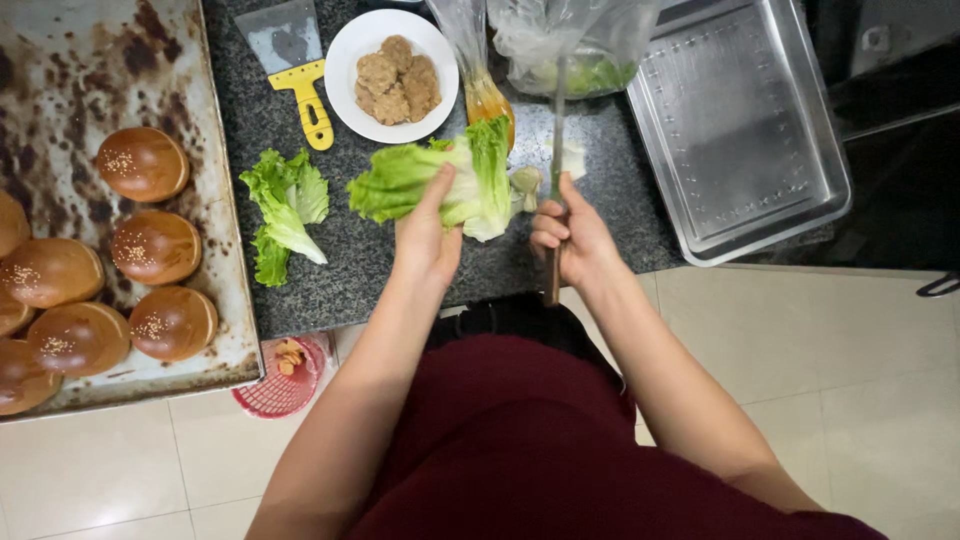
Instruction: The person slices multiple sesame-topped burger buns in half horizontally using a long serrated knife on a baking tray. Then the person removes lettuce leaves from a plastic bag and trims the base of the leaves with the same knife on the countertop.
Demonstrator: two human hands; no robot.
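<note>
Lettuce trimming at counter, mid-cut.

Left hand (428, 235) fingers wrapped around lettuce head (440, 180), frame centre; right hand (566, 238) fist closed on knife (556, 150), blade at the stem end. Judging by the loose leaves (285, 210) centre-left, some are off; most of the head is left. White plate (392, 75) up top holds fried patties (397, 80). Worn tray (215, 150) at left holds sesame buns (155, 247). Steel tray (740, 130) upper right has nothing in it. Plastic bag (575, 45) holds greens.
</note>
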